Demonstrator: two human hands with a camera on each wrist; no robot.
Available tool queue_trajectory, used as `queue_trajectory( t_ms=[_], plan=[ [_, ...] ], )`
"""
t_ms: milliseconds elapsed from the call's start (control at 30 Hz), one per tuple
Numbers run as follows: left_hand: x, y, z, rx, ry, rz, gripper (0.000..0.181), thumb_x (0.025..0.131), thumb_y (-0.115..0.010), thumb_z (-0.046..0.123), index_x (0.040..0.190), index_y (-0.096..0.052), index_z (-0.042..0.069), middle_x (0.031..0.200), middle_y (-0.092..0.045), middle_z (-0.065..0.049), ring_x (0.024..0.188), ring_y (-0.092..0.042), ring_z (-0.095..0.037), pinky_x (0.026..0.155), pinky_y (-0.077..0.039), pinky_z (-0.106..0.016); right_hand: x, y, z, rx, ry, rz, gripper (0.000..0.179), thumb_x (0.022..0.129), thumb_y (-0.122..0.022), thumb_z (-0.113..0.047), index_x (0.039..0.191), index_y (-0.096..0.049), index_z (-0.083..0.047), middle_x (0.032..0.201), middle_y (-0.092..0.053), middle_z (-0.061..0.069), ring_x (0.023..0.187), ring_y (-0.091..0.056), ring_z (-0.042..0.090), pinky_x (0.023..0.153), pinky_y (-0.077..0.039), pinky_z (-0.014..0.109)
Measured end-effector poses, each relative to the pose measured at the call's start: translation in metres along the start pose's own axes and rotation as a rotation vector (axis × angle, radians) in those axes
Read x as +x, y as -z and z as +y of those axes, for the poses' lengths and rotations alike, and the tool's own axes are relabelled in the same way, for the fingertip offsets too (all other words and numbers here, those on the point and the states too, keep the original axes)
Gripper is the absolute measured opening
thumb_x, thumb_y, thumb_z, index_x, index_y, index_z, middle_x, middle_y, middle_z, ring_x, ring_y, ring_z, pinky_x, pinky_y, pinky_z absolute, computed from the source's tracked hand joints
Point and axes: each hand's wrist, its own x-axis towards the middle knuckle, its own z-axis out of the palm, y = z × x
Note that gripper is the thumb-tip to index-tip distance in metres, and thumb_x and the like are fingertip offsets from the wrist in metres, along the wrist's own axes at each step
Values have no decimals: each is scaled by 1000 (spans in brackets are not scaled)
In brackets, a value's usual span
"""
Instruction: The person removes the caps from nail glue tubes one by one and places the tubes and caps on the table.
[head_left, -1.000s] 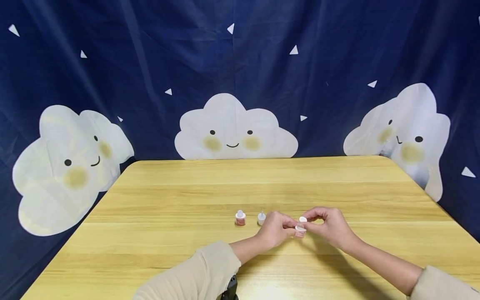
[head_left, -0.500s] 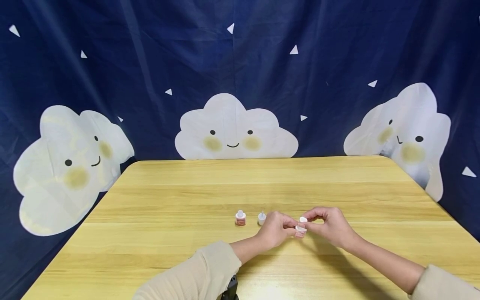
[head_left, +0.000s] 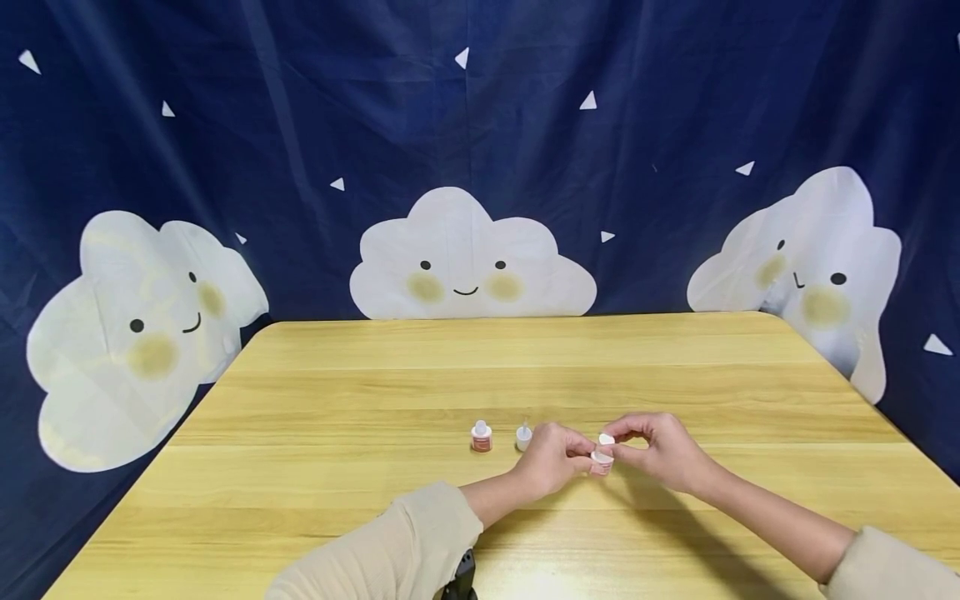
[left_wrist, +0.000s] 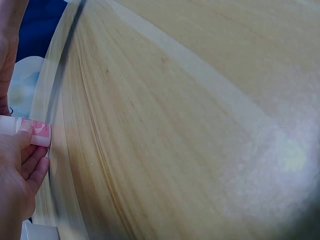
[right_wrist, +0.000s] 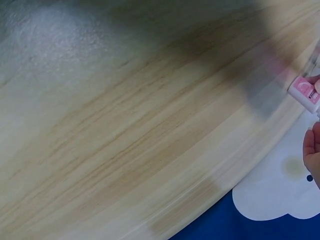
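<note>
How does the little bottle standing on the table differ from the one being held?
The standing bottle is upright on the table, untouched; the held bottle is in the left hand's grip.
The standing bottle looks darker red; the held bottle is paler pink.
The standing bottle shows a rounded, pale tip; at the held bottle's top is a white piece, pinched by the right hand's grip.
Both are small, with white upper parts.

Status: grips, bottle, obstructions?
Left grip holding pink-labelled bottle. Right grip pinching white cap at its top; seating unclear. Red-labelled bottle and thin-tipped white piece left of the left grip, neither between the grips.
</note>
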Motion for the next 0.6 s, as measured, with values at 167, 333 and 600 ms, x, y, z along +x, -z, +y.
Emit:
queue_trajectory(
  t_ms=[167, 333, 600],
  plan=[
    [0, 0, 0, 9, 11, 1, 14, 76, -74, 15, 87, -75, 6, 84, -74, -5, 71, -63, 5, 59, -48, -7, 1, 2, 0, 15, 21, -30, 6, 80, -70, -5, 86, -71, -7, 83, -72, 5, 79, -59, -5, 69, -53, 23],
    [0, 0, 0, -7, 25, -3, 12, 76, -74, 13, 86, -75, 5, 85, -74, -6, 72, -61, 6, 57, -47, -7, 1, 3, 1, 42, 53, -53, 7, 81, -69, -3, 88, -71, -5, 85, -71, 7, 81, -59, -4, 71, -53, 22],
    [1, 0, 1, -4, 30, 4, 13, 76, -74, 12, 87, -75, 5, 85, -73, -7, 72, -64, 3, 58, -48, -7, -1, 0, 2, 58, 11, -18, 8, 80, -70, -3, 87, -71, -5, 84, -71, 6, 79, -59, -5, 70, -53, 21]
  ],
)
